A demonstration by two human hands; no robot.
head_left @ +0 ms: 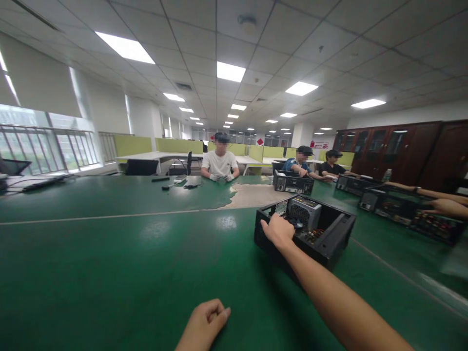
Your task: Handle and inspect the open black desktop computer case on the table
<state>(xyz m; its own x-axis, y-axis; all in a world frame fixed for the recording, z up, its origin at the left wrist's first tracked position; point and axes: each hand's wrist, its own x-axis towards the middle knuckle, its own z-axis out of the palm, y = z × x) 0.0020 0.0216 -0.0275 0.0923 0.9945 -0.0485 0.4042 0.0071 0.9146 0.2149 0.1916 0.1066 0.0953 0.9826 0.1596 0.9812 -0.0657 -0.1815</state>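
An open black computer case (331, 239) lies on the green table (109, 258), its grey power supply (304, 212) and wiring showing inside. My right hand (278, 230) reaches out to the case's near left edge, fingers curled over the rim and into the inside. My left hand (204, 321) rests low on the table close to me, fingers curled in a loose fist, holding nothing I can see.
Three people sit at the far side, two of them with black computer cases (292, 183). Another person's arms (438, 202) reach over more cases (435, 224) at the right. Small tools (175, 183) lie at the far side. A worn patch (252, 195) marks the table.
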